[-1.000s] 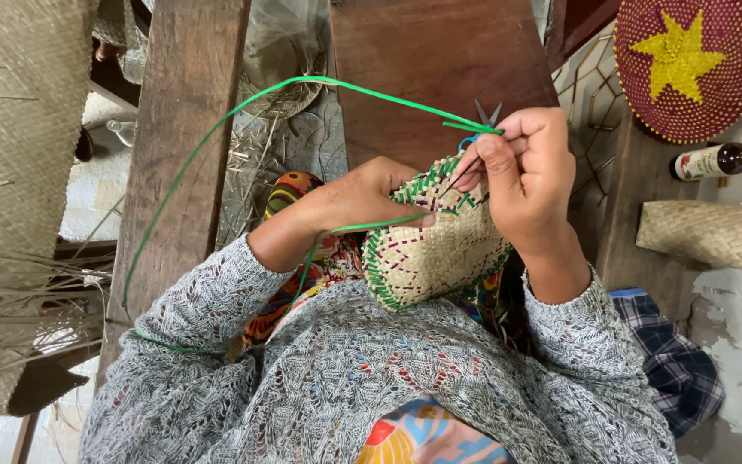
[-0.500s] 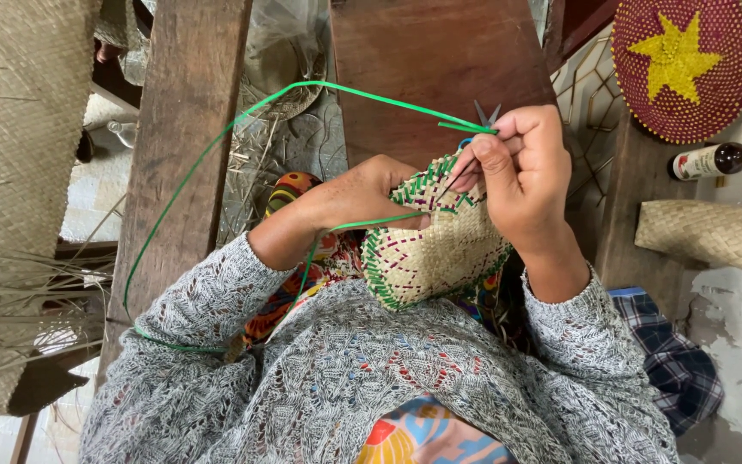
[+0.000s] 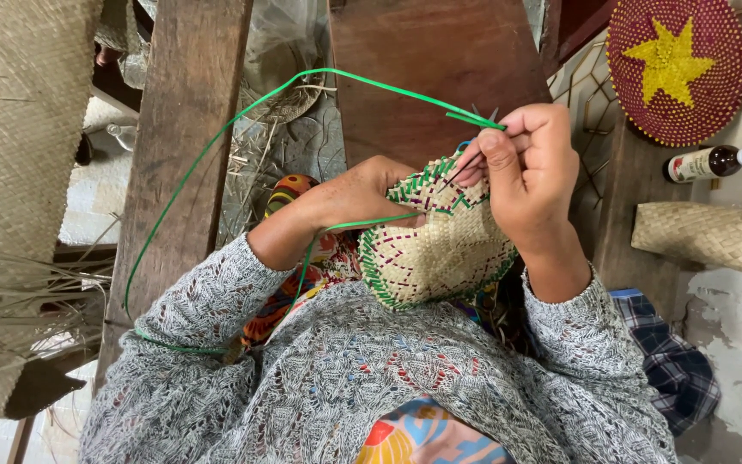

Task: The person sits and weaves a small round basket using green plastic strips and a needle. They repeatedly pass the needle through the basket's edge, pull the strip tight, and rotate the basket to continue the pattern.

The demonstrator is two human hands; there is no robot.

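Bracing the woven disc (image 3: 444, 249) with our left hand (image 3: 362, 193) closed on its rim, we are pinching the green strip (image 3: 216, 146) in our right hand (image 3: 530, 167), keeping it taut.

Grey lace-knit sweater, long sleeves; bright multicolour print cloth underneath.

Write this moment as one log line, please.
left hand: holds woven piece | right hand: pinches green strip at rim | strip: loops wide left | bottle: lying, right
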